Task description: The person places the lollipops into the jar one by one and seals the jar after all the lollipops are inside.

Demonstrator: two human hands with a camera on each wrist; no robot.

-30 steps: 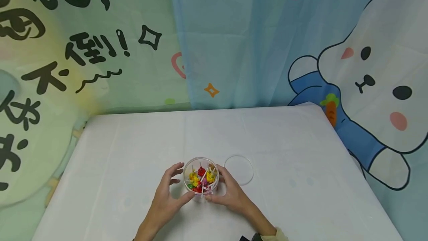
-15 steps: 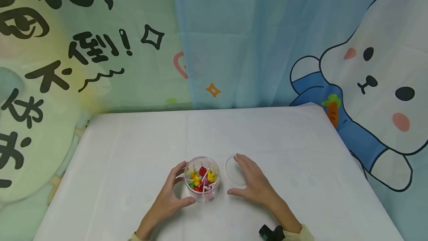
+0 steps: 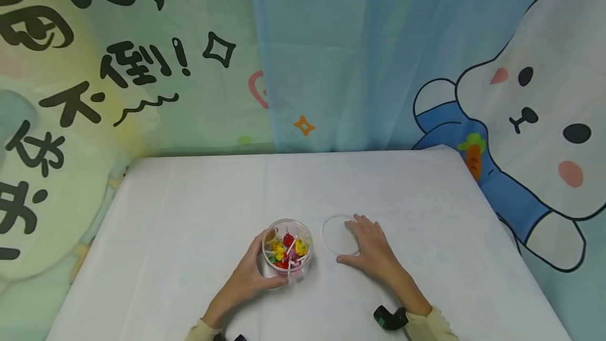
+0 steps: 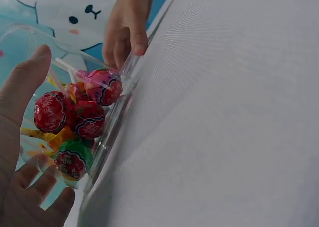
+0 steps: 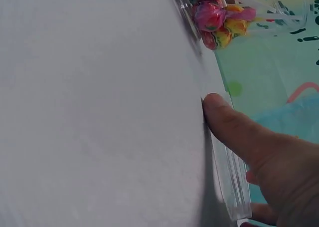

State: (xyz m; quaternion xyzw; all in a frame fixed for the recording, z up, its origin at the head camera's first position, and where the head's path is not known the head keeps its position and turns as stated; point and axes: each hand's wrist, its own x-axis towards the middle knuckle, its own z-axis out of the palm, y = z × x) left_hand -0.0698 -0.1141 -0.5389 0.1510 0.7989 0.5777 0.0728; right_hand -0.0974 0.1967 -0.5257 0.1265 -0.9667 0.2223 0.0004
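A round clear plastic jar (image 3: 303, 270) stands on the white table, filled with lollipops (image 4: 89, 119) in red, yellow, green and pink wrappers. My left hand (image 3: 248, 272) holds it from the left, thumb on the near side and fingers around the far side. To the right of the jar, a clear round lid (image 5: 232, 182) lies on the table. My right hand (image 3: 374, 251) spans this lid, its thumb at the near edge and its fingers at the far edge. The palm side of that hand is hidden in the head view.
A white cloth covers the table (image 3: 213, 193). Behind it hangs a printed curtain (image 3: 331, 57) with a cartoon rabbit and lettering. Dark wrist camera gear (image 3: 390, 318) sits by the right sleeve.
My right hand has let go of the jar and moved right to the lid. My left hand has closed more tightly round the jar, which stays in place.
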